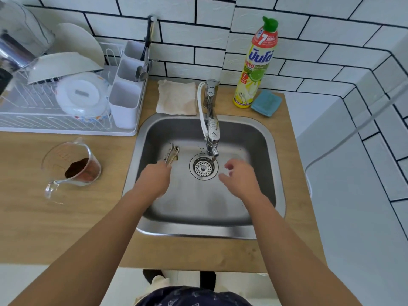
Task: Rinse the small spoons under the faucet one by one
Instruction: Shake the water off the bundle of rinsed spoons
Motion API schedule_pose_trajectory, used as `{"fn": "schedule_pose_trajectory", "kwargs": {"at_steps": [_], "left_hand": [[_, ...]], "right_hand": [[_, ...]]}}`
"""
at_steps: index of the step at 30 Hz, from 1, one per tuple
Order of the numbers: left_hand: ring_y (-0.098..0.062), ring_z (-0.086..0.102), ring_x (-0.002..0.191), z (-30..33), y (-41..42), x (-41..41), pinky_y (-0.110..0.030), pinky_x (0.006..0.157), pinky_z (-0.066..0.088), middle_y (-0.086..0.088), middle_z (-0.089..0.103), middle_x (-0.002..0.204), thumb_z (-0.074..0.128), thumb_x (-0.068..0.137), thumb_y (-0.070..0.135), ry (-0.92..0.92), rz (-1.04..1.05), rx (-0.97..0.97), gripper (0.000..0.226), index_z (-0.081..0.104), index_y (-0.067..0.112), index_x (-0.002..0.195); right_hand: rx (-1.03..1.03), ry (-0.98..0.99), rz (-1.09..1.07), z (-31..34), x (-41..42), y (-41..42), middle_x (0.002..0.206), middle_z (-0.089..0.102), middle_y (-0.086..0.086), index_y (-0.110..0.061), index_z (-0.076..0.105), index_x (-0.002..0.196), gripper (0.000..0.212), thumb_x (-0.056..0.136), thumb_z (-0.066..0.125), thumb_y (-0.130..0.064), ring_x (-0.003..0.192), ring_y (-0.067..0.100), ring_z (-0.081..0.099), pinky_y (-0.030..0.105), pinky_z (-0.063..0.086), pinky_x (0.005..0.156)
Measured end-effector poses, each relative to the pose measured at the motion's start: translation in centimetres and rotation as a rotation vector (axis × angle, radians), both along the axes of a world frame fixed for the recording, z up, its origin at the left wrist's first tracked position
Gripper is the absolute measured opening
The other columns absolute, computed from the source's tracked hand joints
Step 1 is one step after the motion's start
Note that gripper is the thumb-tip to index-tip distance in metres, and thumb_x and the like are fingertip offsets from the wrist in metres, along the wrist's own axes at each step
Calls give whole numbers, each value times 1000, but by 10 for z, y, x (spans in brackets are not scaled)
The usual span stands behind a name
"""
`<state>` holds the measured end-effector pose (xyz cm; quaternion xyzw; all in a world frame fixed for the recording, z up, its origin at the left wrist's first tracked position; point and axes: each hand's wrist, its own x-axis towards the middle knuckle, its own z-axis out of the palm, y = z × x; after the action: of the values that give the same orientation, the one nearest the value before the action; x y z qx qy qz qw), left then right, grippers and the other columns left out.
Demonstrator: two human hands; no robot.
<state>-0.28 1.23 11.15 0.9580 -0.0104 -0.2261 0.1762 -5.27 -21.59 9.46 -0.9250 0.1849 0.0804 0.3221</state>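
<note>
1. My left hand (154,176) is down in the sink (267,138), fingers curled round the handle ends of a small bundle of spoons (172,153). The bowls and tips fan out beyond my knuckles toward the back left of the basin.
2. My right hand (239,177) hovers just right of the drain strainer (203,166), fingers loosely spread and holding nothing. It sits below and slightly to the right of the faucet (212,138) spout.
3. I cannot make out a stream from the spout, so I can't tell whether the water is running.
4. Step in hand, as I read it: the bundle is gathered and no single spoon is under the spout yet, so this is the very start of the rinsing.
5. Next move, I judge: the free right hand pinches one spoon out of the bundle and brings it under the spout, turning the tap on first if it is off. The left keeps the rest clear.
6. Further out on the desk (66,217): a measuring jug (70,166) with dark powder to the left, a dish rack (66,102) behind it, and a folded cloth (176,97), a detergent bottle (256,69) and a blue sponge (266,102) behind the sink.
</note>
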Motion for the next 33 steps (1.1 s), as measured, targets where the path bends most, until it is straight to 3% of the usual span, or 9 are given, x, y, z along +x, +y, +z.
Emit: {"fn": "schedule_pose_trajectory", "kwargs": {"at_steps": [3,5,7,9,14,18,27,30,33], "left_hand": [[-20,55,54,-12,-3,-15,-40,47,46,-6,60,71,30,108,40,-382,80,-335,27,40,20,92],[-18,58,54,-15,-2,-12,-37,46,46,-5,63,74,34,108,36,-325,30,-302,22,42,20,95],[-26,69,84,-15,-1,-8,-37,67,54,-13,67,107,48,104,17,-22,-47,-13,20,53,10,122],[-31,66,107,-11,1,-6,-35,83,52,-15,59,126,51,100,5,107,-213,256,40,47,4,140],[-16,45,54,5,11,-19,-30,47,39,-6,52,73,39,107,31,236,248,-691,31,56,9,94],[-16,24,51,39,5,-39,-29,44,23,-3,38,66,40,106,35,380,111,-1202,31,51,8,96],[-16,43,50,63,-48,-36,-32,50,49,-1,53,65,38,108,36,563,-266,-995,42,57,1,97],[-25,66,66,55,-51,-33,-46,66,58,-9,67,81,42,105,43,562,-287,-885,45,56,1,103],[-23,71,74,42,-46,-38,-38,54,58,-6,70,89,43,102,54,550,-186,-849,42,57,15,109]], "right_hand": [[17,-504,-157,10,2,0,70,50,-6,-18,49,73,23,85,68,-12,67,7,47,19,36,62],[22,-560,-186,11,-3,-2,68,47,-8,-19,45,71,26,85,64,-7,63,6,43,16,33,60],[22,-223,-91,7,-6,-7,88,64,-1,-18,62,88,10,87,65,-9,79,6,57,24,45,72],[10,220,47,-4,-13,-12,127,62,10,-13,64,127,36,91,70,-19,111,24,64,34,50,94],[466,115,-145,4,-24,-3,104,74,-10,-23,75,101,27,89,75,-48,103,10,67,27,51,86],[760,53,-24,39,-29,10,80,68,-24,-24,77,101,27,94,69,-49,66,-10,55,14,40,68],[1199,-138,8,71,-31,11,61,58,1,-4,65,102,23,102,55,-25,58,13,56,23,52,67],[1206,-160,-88,65,-33,6,55,51,-8,-4,60,96,25,108,47,-22,54,8,48,19,48,62],[1142,-217,-174,56,-34,2,63,38,-2,-7,66,91,31,108,48,-27,59,7,35,17,40,61]]}}
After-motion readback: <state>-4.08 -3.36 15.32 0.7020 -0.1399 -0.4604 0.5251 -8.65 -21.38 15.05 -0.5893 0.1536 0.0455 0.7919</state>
